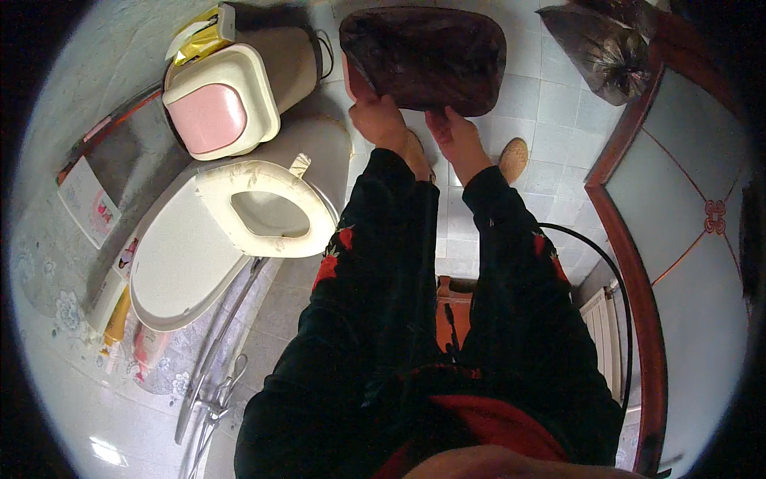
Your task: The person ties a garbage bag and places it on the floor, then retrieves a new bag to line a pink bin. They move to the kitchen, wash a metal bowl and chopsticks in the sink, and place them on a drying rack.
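A pink waste bin (358, 78) stands on the tiled floor before me, its inside and rim covered by a black plastic bag (428, 57). My left hand (383, 123) grips the bag's edge at the bin's near left corner. On the same near rim, farther right, my right hand (455, 135) pinches the bag between thumb and fingers. The bin's bottom is hidden by the dark bag.
To the left is a toilet with a padded seat (215, 206) and raised lid (185, 257). A cream bin with a pink flap lid (209, 117) stands behind it, beside a yellow packet (203, 39). A filled dark bag (610, 66) lies near the wood-framed door (652, 287). A black hose (622, 287) curves at right.
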The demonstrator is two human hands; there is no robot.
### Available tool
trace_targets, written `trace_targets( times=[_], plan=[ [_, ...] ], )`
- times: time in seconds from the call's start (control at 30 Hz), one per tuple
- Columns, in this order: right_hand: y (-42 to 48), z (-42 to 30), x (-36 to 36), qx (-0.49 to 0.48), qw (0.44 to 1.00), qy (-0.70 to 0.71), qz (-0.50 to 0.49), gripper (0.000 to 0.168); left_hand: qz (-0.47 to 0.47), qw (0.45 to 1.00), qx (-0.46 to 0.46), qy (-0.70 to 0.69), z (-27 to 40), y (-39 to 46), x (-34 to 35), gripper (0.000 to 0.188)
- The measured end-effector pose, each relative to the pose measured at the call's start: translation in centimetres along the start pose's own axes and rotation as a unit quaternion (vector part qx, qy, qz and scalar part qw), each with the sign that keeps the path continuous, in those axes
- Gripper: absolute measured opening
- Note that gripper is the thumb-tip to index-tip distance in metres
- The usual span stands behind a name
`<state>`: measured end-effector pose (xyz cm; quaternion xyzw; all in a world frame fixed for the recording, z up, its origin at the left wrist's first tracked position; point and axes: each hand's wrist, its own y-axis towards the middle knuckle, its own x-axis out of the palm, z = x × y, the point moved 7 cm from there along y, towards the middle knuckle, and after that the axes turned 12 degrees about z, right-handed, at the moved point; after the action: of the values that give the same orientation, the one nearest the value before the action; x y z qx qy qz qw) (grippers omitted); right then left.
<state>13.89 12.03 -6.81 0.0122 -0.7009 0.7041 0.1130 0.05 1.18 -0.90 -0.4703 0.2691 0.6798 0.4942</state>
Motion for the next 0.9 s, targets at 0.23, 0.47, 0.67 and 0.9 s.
trace_targets(
  times=[0.23, 0.47, 0.67, 0.9],
  plan=[
    [0.0, 0.1, 0.5, -0.048, 0.998, -0.034, 0.023, 0.018, 0.058, 0.987, 0.121, 0.083, 0.3, 1.7, 0.4, 0.028],
    [0.1, 0.4, 1.0, -0.055, 0.992, -0.106, 0.042, 0.021, 0.037, 0.935, 0.298, 0.187, -0.7, 4.4, 1.3, 0.027],
    [0.0, -0.7, 1.0, -0.091, 0.991, -0.090, 0.042, 0.022, -0.073, 0.968, 0.177, 0.162, 1.7, 4.4, 0.4, 0.029],
    [0.5, 0.1, 1.5, -0.105, 0.988, -0.105, 0.044, 0.021, -0.012, 0.972, 0.145, 0.183, -1.0, 5.9, -0.3, 0.028]
  ],
)
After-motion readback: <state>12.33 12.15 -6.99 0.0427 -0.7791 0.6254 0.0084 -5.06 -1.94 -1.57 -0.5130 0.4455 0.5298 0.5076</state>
